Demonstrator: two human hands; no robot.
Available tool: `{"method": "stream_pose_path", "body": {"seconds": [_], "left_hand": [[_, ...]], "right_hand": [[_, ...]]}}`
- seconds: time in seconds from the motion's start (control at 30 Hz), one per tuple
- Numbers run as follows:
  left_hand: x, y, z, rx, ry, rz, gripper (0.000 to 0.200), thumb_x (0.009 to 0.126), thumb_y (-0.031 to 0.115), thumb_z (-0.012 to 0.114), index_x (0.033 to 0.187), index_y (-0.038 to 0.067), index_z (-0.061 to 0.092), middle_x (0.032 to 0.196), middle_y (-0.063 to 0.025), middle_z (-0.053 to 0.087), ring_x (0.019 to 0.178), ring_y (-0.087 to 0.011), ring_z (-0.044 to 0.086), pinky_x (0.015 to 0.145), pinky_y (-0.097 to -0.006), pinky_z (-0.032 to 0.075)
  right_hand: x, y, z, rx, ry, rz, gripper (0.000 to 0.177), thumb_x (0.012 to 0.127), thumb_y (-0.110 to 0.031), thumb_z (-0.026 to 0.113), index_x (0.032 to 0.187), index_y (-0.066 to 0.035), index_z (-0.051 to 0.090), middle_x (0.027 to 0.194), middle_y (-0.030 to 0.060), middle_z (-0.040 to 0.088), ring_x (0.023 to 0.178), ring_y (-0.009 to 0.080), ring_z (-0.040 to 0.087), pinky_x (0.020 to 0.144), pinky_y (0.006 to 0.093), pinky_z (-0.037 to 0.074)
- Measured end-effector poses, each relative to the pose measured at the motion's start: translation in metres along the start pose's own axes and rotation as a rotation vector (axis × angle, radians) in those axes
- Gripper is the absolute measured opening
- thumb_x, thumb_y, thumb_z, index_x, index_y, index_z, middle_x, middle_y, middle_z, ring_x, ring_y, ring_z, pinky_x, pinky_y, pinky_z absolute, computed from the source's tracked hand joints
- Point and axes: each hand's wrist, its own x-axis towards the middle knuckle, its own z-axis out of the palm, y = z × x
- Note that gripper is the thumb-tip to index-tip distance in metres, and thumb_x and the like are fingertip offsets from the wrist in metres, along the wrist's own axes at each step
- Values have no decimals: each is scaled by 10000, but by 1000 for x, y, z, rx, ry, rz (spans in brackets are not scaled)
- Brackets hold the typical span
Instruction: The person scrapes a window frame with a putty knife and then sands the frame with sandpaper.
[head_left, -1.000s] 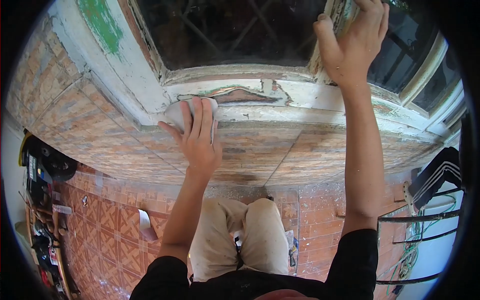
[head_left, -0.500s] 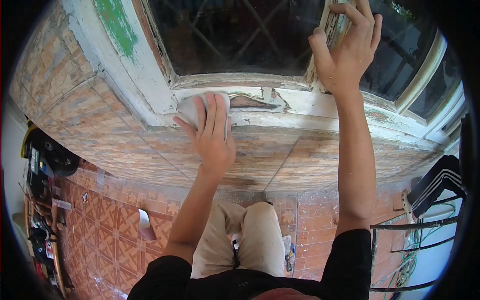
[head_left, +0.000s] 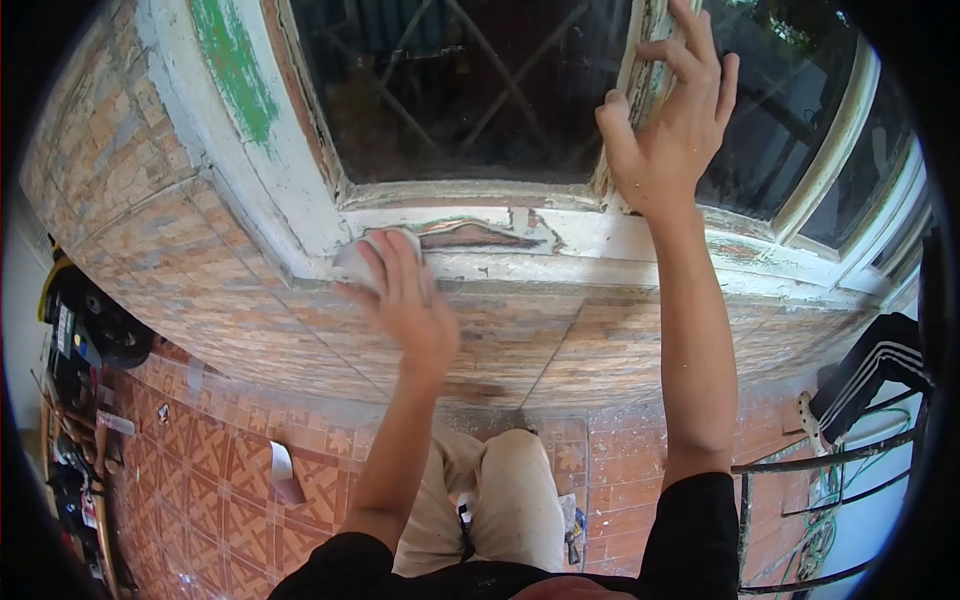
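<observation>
head view: left hand slides pale pad along the window sill, right hand rests at the post

at far left, green paint point(head_left: 235, 70) shows on the white window frame point(head_left: 285, 150). just right of this, near the lower corner of the frame, is the pale pad point(head_left: 352, 262) on the white sill point(head_left: 600, 238). compared with half a second ago, the pad has shifted a little to the left, and more of the worn dark patch point(head_left: 470, 234) beside it is uncovered. the left hand point(head_left: 415, 320) is blurred, so it seems to be in motion; this suggests a rubbing stroke which goes along the sill, with the work not finished, as peeled areas remain.

the pad lies under the left fingers, between them and the sill, and comes out beyond them at the left side. these fingers are closed over it and hold it; the thumb is too blurred to tell its exact contact.

further right, the right hand point(head_left: 675, 150) is high on the peeling post point(head_left: 645, 85) between two panes. its fingers are spread and partly bent, gripping no loose object; how firmly they press, one cannot tell. at far right there is another person's dark striped trouser leg point(head_left: 870, 365).
</observation>
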Motion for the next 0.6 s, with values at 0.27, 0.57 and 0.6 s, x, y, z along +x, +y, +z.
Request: {"method": "stream_pose_path", "body": {"seconds": [0.27, 0.57, 0.6], "left_hand": [[16, 11, -1, -68, 42, 115, 519, 1031, 172, 371, 1501, -46, 414, 1564, -199, 423, 1525, -353, 258, 1158, -650, -155], [2, 9, -13, 28, -126, 306, 486, 1012, 140, 416, 1460, -41, 475, 1554, -219, 427, 1502, -371, 306, 1151, -660, -162], [4, 6, -13, 39, -119, 299, 486, 1012, 140, 416, 1460, -41, 475, 1554, -219, 427, 1502, -371, 306, 1151, -660, -162]], "right_hand": [[1, -1, 0, 15, 35, -24, 424, 729, -140, 563, 1143, -71, 500, 1473, 238, 481, 1421, 447, 402, 1194, 596, 170], [-2, 2, 2, 35, 63, -40, 442, 719, -141, 579, 1148, -72, 497, 1466, 237, 487, 1418, 446, 408, 1194, 592, 175], [-1, 0, 2, 53, 59, -37, 447, 714, -136, 580, 1148, -71, 496, 1464, 237, 488, 1418, 445, 408, 1195, 590, 174]]}}
